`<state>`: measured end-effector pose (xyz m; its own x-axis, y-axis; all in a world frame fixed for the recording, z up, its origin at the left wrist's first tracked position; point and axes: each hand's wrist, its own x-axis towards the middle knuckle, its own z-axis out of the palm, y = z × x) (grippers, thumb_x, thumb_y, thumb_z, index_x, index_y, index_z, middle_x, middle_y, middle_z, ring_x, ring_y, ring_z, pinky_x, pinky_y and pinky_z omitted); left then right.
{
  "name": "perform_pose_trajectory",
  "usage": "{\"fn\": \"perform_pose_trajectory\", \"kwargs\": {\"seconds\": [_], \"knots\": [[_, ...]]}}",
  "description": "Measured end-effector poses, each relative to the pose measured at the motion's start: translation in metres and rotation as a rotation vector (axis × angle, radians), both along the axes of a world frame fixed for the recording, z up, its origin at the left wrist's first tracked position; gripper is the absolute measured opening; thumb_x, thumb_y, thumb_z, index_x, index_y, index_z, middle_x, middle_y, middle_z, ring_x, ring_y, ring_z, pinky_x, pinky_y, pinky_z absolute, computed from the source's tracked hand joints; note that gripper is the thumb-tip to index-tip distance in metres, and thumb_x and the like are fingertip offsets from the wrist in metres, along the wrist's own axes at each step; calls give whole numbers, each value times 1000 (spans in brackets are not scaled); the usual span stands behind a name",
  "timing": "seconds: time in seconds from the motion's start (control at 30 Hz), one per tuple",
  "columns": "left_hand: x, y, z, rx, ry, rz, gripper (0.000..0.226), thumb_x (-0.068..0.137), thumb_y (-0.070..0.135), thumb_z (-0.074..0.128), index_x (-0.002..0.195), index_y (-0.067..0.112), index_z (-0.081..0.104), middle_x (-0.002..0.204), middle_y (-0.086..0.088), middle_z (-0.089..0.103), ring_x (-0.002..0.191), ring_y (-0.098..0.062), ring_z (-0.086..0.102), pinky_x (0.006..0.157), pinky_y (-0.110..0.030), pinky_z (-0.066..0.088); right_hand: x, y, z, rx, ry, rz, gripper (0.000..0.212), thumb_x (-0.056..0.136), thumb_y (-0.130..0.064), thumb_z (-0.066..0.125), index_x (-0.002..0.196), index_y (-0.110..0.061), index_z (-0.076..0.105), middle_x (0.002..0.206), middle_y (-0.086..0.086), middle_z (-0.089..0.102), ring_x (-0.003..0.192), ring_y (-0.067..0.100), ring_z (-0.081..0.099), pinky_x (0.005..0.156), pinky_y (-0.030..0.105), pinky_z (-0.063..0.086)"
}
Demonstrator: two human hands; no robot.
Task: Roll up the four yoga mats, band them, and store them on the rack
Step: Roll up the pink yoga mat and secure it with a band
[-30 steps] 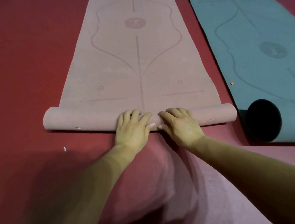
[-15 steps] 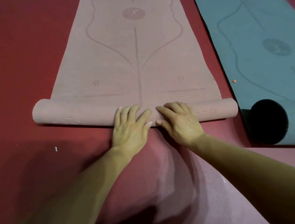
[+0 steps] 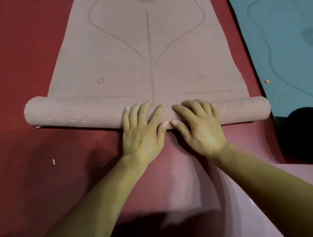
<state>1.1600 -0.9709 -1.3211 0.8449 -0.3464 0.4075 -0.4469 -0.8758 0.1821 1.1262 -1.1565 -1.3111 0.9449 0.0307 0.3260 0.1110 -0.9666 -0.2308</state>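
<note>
A dusty pink yoga mat with a printed line pattern stretches away from me on the red floor. Its near end is wound into a roll lying across the view. My left hand and my right hand press side by side on the middle of the roll, palms down, fingers spread and straight. A teal mat lies flat at the right, its near end partly rolled and showing a dark round end.
Red floor spreads to the left, with a small white scrap on it. A small orange speck lies at the teal mat's edge. Under my forearms lies a lighter pink surface.
The roll has moved forward along the pink mat under both hands, taking up more of the flat part. The view has drawn closer to the mat.
</note>
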Motion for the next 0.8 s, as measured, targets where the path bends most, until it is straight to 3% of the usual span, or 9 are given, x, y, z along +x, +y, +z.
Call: {"fn": "perform_pose_trajectory", "kwargs": {"seconds": [0.17, 0.33, 0.53, 0.67, 0.8], "knots": [[9, -5, 0, 34, -3, 27, 40, 98, 41, 49, 130, 25, 66, 132, -10, 60, 127, -37, 50, 118, -54, 18, 11, 0, 6, -17, 12, 9, 46, 102, -51, 48, 134, -22, 64, 128, 2, 62, 118, 29, 55, 103, 45, 34], [18, -7, 9, 36, 26, 34, 37, 96, 41, 52, 125, 25, 68, 127, -9, 62, 121, -36, 53, 116, -54, 26, 14, -5, 14, -41, 104, 23, 58, 97, -62, 52, 142, -26, 56, 144, 2, 54, 129, 30, 46, 111, 50, 29], [26, -15, 28, 111, 167, 68, 39, 95, 41, 45, 124, 25, 66, 122, -5, 61, 116, -33, 53, 114, -54, 29, 23, -15, 20, -45, 213, 80, 59, 96, -62, 47, 142, -26, 54, 134, -2, 57, 122, 28, 50, 108, 48, 31], [26, -29, 54, 170, 346, 143, 49, 97, 42, 36, 136, 24, 59, 137, -10, 56, 130, -34, 48, 119, -55, 22, 36, -22, 28, -49, 272, 115, 60, 98, -63, 37, 139, -26, 58, 131, -1, 62, 116, 30, 55, 104, 48, 36], [29, -10, 67, 262, 339, -12, 47, 94, 43, 46, 136, 26, 61, 135, -10, 57, 127, -32, 53, 114, -56, 31, 44, -23, 32, -30, 314, 127, 57, 97, -61, 41, 138, -25, 60, 128, 0, 64, 113, 32, 56, 102, 50, 36]]}}
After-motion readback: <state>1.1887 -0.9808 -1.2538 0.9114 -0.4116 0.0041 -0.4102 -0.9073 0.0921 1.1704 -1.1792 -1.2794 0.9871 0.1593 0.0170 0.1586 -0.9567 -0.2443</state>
